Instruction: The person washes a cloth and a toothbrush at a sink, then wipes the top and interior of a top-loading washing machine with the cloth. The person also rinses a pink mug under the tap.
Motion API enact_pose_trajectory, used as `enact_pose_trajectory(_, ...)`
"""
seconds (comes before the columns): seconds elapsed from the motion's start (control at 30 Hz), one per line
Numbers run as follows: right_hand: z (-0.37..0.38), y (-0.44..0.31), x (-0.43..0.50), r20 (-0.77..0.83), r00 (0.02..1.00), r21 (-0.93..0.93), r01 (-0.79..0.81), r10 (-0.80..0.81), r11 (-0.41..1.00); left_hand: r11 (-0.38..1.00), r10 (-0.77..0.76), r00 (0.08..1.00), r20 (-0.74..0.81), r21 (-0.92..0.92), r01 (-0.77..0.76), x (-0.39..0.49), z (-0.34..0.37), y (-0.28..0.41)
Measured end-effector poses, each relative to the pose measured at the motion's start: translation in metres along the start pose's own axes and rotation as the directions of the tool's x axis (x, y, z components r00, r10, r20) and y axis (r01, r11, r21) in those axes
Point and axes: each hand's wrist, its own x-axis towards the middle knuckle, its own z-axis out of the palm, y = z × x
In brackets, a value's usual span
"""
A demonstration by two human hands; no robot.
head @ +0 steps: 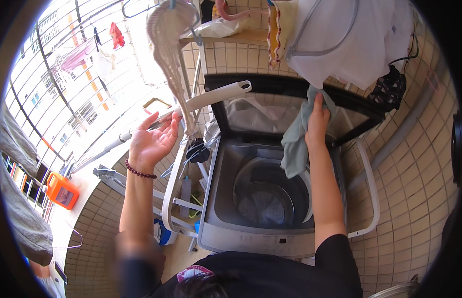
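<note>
My right hand [317, 121] grips a grey-green cloth [297, 139], which hangs down in front of the raised lid and over the right part of the washing machine's opening. The top-loading washing machine [231, 238] stands before me. Its dark-framed lid [268, 111] is up, and no laundry shows in the visible part of the metal drum [266, 201]. To the left, my left hand [153, 143] is palm up with the fingers spread and slightly curled, holding nothing. Its fingertips overlap a long pole with a grey handle [220, 95]; I cannot tell whether they touch.
A white mesh bag [339, 41] and a knitted cream item [166, 37] hang overhead. White rack tubes [368, 186] flank the machine. On the left ledge stands an orange jug [62, 190], beside window bars [48, 70]. Grey garments [24, 223] hang at far left.
</note>
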Motion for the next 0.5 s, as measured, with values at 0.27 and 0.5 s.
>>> enact_pose_trajectory(0.27, 0.025, 0.027, 0.082, 0.132, 0.989, -0.154, 0.079, -0.059, 0.985, 0.999, -0.021, 0.959, -0.281, -0.037, 0.011, 0.045, -0.03, -0.008)
enact_pose_trajectory(0.5, 0.032, 0.088, 0.126, 0.307, 0.869, -0.319, 0.479, -0.389, 0.818, 0.998, -0.055, 0.923, -0.38, -0.021, 0.051, 0.065, -0.059, -0.016)
